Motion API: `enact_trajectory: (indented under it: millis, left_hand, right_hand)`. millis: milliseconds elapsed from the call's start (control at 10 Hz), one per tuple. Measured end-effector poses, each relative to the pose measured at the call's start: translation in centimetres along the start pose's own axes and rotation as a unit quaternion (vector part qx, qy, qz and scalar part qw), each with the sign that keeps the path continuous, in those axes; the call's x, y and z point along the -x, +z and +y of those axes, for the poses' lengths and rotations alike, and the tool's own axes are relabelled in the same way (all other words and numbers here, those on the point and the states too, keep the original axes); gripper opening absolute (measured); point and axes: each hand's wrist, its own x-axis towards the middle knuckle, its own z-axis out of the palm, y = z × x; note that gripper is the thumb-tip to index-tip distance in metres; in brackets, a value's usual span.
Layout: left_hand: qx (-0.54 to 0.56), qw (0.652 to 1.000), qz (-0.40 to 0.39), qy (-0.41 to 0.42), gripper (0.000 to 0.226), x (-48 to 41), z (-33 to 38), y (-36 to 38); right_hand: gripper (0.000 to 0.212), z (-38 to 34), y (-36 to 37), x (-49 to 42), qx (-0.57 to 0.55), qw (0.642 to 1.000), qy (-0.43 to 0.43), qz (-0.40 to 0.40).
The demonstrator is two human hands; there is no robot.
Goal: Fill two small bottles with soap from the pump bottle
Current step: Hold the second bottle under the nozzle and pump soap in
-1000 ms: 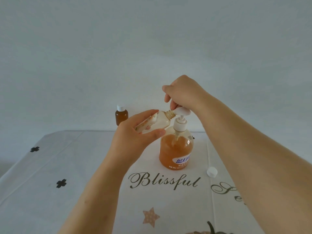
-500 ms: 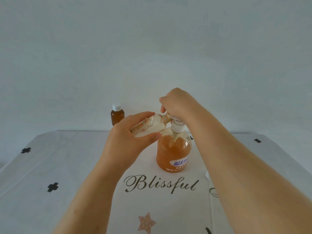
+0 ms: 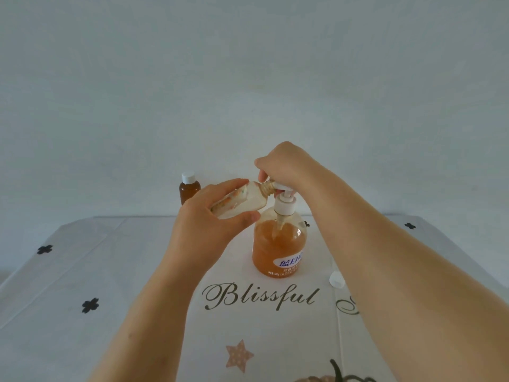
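From the head camera, the person's left hand [image 3: 217, 224] is wrapped around a small pale bottle [image 3: 242, 204], thumb below and fingers above, holding it tipped almost on its side in the air with its uncapped threaded neck pressed against the spout of the pump bottle [image 3: 279, 244]. The right hand [image 3: 286, 166] sits curled on top of the pump head [image 3: 283, 188], fingers folded down over it, apparently pressing. The pump bottle stands on the printed tablecloth [image 3: 110, 271], more than half full of amber soap, so it looks heavy enough to stay put under a push, though a sideways shove could tip it. The small bottle seems light, thin-walled plastic that would dent if squeezed hard; gripping its middle, as now, looks right, and any soap running down the neck would make it slippery. A loose white cap [image 3: 336, 279] lies on the cloth just right of the pump bottle, partly hidden by the right forearm. A brown bottle [image 3: 189, 190] with a white cap stands upright at the table's far edge, behind the left hand, already closed.
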Motion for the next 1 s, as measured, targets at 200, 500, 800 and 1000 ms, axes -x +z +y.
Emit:
enact_trajectory:
  millis: [200,500,800,1000]
  left_hand:
    - [-0.014,1.000,0.010,0.005,0.052,0.0,0.0,0.0]
    - [-0.013,1.000,0.003,0.006,0.035,0.1,-0.3,0.0]
    - [-0.039,0.999,0.008,-0.002,0.043,0.0,-0.7,0.0]
    - [-0.035,0.999,0.013,0.002,0.046,0.1,-0.5,-0.2]
  right_hand:
    - [0.021,-0.3,-0.2,0.6,0.009,1.000,-0.005,-0.005]
    - [0.023,0.1,0.5,-0.2,0.075,0.997,-0.016,-0.024]
    - [0.032,0.8,0.9,0.2,0.055,0.998,-0.037,-0.007]
    - [0.034,0.5,0.6,0.3,0.025,0.999,-0.024,-0.002]
